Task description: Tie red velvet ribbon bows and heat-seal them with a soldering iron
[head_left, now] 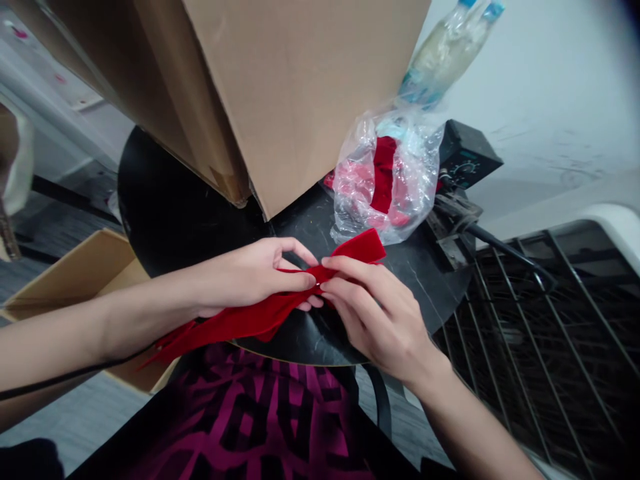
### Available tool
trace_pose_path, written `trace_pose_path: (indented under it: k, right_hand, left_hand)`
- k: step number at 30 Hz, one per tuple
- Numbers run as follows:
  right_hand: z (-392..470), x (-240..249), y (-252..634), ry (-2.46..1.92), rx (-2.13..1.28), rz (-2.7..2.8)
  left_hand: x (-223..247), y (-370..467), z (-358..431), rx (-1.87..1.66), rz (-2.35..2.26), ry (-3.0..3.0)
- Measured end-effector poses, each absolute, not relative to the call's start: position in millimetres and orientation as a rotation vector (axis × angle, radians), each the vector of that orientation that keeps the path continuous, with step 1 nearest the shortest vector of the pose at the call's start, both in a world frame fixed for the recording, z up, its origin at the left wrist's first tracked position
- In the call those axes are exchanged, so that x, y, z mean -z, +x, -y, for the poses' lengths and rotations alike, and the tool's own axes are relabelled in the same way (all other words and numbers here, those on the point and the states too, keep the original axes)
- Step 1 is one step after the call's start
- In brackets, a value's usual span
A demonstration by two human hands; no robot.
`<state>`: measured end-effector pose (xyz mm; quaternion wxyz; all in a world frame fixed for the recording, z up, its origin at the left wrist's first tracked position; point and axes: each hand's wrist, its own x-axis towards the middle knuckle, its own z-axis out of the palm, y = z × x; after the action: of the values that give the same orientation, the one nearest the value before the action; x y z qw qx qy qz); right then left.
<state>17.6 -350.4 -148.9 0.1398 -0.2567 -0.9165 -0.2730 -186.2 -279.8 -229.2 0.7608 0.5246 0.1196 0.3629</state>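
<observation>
A red velvety ribbon bow is stretched between my two hands above the front of the round black table. My left hand pinches its gathered middle between thumb and fingers, while long tails trail down to the left. From the other side my right hand grips the same middle with closed fingertips. One loop sticks up beyond the right fingers. A tiny bright spot shows between the fingertips; I cannot make out what it is. Behind the hands sits a clear plastic bag with more red ribbon inside.
Large cardboard boxes stand on the black table. Plastic bottles are at the back right, by a black device with a dial. A dark wire-grid rack is at right, an open carton low at left.
</observation>
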Motion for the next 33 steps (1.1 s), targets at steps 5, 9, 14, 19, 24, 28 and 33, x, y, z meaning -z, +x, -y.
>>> trace_pose_path:
  k: [5, 9, 14, 19, 24, 28, 33]
  right_hand:
    - [351.1, 145.2, 23.9, -0.461, 0.873, 2.725]
    - [350.1, 142.8, 24.5, -0.426, 0.866, 2.749]
    - [349.1, 143.6, 25.7, -0.428, 0.795, 2.736]
    - [350.7, 142.4, 22.9, -0.376, 0.759, 2.706]
    - [356.2, 141.5, 15.6, -0.620, 0.616, 2.659]
    - [358.1, 145.3, 14.3, -0.607, 0.590, 2.691]
    - [359.5, 150.3, 12.6, -0.571, 0.573, 2.656]
  left_hand:
    - [230.4, -185.7, 283.2, -0.712, -0.217, 1.035]
    - [232.0, -185.4, 286.6, -0.712, -0.217, 0.930]
    - [232.3, -186.8, 290.6, -0.771, -0.237, 0.848]
    - [231.3, -186.4, 292.8, -0.844, -0.245, 0.788]
    - [230.8, -187.2, 291.4, -0.802, -0.205, 0.812]
    - [229.7, -188.7, 294.3, -0.686, -0.141, 0.868]
    - [227.8, -187.7, 299.3, -0.646, -0.142, 0.864]
